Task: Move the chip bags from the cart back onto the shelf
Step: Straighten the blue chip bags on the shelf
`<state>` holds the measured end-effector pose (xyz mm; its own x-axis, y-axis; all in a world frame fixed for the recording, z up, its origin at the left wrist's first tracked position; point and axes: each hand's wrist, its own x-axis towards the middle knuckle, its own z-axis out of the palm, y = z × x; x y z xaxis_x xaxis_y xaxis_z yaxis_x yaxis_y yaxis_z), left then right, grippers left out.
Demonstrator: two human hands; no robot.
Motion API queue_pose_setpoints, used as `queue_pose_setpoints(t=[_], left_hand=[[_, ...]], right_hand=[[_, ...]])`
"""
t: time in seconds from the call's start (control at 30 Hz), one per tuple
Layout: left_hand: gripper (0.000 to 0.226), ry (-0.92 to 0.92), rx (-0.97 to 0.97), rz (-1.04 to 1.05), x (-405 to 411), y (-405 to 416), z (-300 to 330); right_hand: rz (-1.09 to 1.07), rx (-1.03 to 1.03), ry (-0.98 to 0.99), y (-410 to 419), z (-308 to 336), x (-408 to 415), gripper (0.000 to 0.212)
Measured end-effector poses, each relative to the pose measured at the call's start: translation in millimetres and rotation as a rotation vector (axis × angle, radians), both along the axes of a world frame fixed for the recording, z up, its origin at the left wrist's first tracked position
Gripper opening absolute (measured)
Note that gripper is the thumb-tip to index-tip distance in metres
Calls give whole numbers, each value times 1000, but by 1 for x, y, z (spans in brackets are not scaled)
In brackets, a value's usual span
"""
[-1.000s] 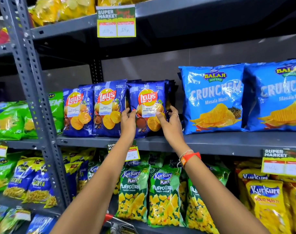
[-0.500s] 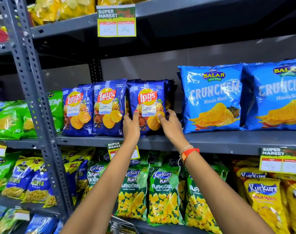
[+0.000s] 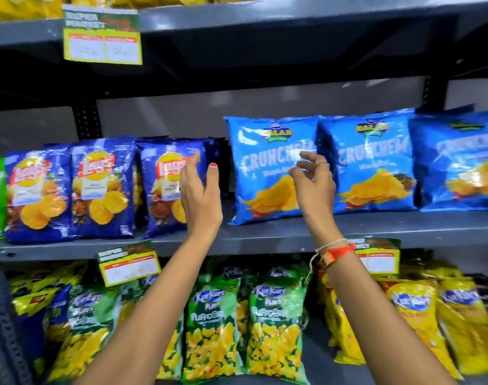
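Note:
Three dark blue Lay's bags stand upright in a row on the grey middle shelf [image 3: 265, 237]; the rightmost Lay's bag [image 3: 165, 190] has more bags behind it. My left hand [image 3: 199, 195] hovers just in front of its right edge, fingers apart, holding nothing. My right hand [image 3: 313, 184] is raised in front of the left light blue Crunchem bag [image 3: 265, 151], fingers loosely curled and empty. Two more Crunchem bags [image 3: 373, 162] stand to the right. The cart is out of view.
Green Kurkure Puffcorn bags [image 3: 212, 329] and yellow Kurkure bags [image 3: 415, 315] fill the shelf below. Price tags [image 3: 129, 265] hang from the shelf edges. A perforated grey upright [image 3: 1, 315] stands at far left. An upper shelf [image 3: 265, 15] holds yellow bags.
Both hands have let go of the rightmost Lay's bag and drawn back from it, the right hand moving rightward in front of the Crunchem bag. The view has shifted to the right.

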<state>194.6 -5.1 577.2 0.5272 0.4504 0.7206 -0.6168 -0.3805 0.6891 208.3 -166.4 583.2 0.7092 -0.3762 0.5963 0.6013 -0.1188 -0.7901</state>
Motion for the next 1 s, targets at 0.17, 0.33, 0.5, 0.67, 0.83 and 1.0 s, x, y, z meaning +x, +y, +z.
queue_pose_setpoints(t=[0.17,0.33,0.5,0.67,0.83,1.0], left_hand=[[50,-33,-54,-95,18,-64,7],[42,13,-36,-287,39,-145,0],[45,241,26,-441,69,-221,-7],[68,400,-47,-460,86,-254,-5],[73,417,-117,-442,89,-260,-6],[61,351,-151,-458,85,-257,-9]], right_hand=[[-169,47,69,-83,1,24,30],[-397,31,147,-157,-7,46,35],[-403,-116,277,-208,-14,65,65],[-122,-173,357,-231,-14,76,73],[0,-210,370,-234,-20,76,61],[-23,-203,314,-232,-25,79,64]])
